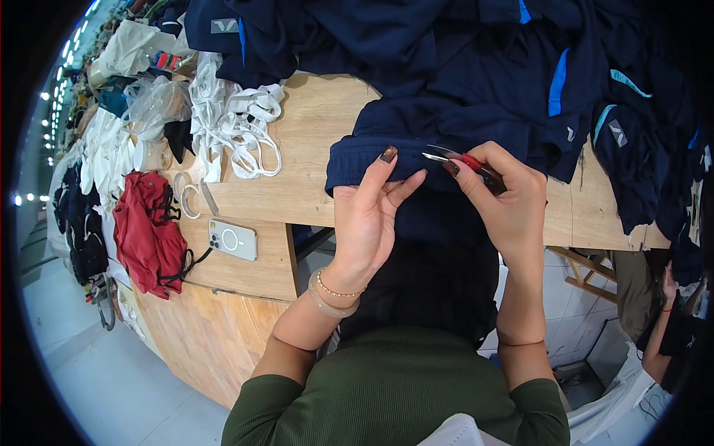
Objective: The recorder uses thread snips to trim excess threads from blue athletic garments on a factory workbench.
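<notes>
Navy fabric garment [353, 165] with a gathered waistband lies at the near edge of the pale wooden worktop [320, 111], held by the left hand [368, 215]; the right hand [513, 195] grips red-and-black metal snips [474, 160], blades parted over the band. Beyond, piled navy garments [439, 44] carry a grey rectangular patch [224, 26] with an angular emblem.

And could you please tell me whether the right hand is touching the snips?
Touching: the head view shows the right hand gripping the snips by their handle.
</notes>
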Motion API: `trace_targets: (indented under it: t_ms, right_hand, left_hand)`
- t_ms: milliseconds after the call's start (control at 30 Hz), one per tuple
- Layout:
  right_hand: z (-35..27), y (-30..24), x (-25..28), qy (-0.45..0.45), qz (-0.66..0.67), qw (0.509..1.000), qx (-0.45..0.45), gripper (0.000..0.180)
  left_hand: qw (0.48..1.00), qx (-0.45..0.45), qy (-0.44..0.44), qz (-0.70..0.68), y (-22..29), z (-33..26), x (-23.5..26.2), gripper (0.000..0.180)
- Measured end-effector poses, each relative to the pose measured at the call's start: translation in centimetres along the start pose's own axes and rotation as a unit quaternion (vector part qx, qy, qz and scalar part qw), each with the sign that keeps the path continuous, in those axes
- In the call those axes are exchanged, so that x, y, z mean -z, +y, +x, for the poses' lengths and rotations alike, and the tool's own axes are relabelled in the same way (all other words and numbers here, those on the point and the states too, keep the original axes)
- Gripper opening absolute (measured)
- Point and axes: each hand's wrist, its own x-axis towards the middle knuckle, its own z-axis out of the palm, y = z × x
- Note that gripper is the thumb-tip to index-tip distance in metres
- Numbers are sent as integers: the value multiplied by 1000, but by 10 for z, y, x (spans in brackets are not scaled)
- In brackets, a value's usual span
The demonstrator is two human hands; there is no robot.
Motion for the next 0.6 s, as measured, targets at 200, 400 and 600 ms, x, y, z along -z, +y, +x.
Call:
trace_targets:
  t_ms: [200,400,600]
  right_hand:
    - [1,1,0,-4,-5,1000,1,13]
    - [-1,4,1,-8,12,1000,22,12]
    - [1,4,1,-22,36,999,33,12]
  left_hand:
    - [1000,20,-6,-5,2,-1,-3,13]
    - [998,14,0,53,3,-1,-8,11]
    - [998,-11,5,59,4,-2,-10,12]
